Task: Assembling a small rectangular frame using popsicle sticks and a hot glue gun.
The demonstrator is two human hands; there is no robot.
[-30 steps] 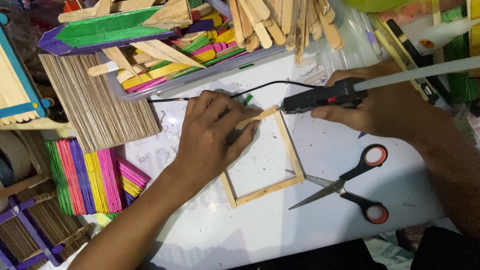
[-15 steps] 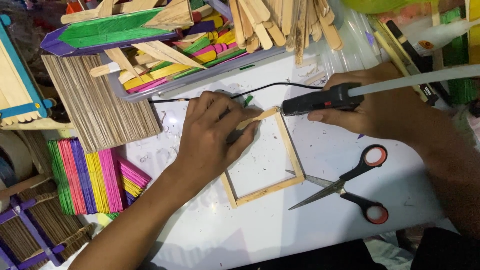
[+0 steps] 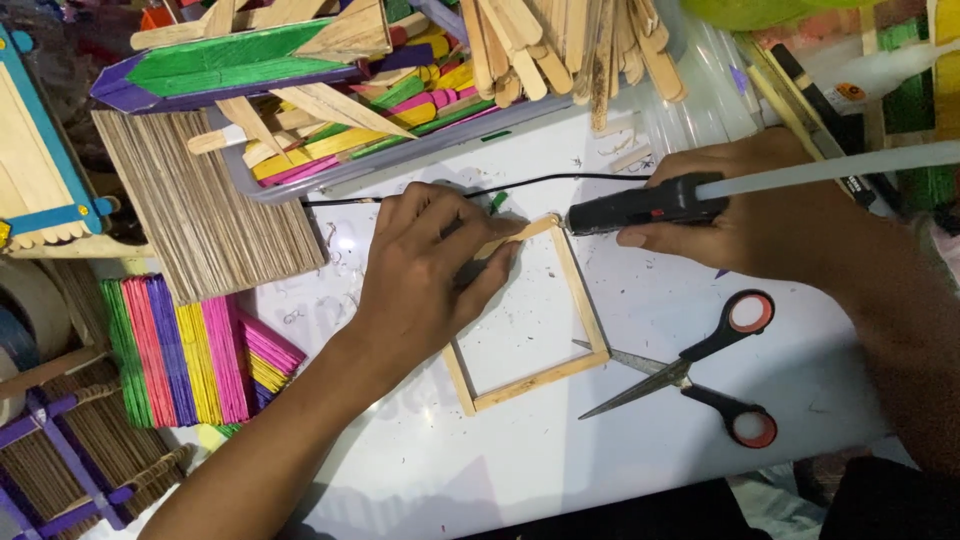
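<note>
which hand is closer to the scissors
Right. The right hand, holding the black glue gun, sits just above the scissors. The left hand presses the wooden stick frame farther to their left.

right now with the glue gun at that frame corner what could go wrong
1. The left hand presses the stick frame right beside the glue gun nozzle, so hot glue could burn its fingertips.
2. The gun's black cord runs just behind that hand and might snag, jerking the nozzle off the corner.
3. The open scissors lie with a blade tip touching the frame; a nudge could shift it.
</note>
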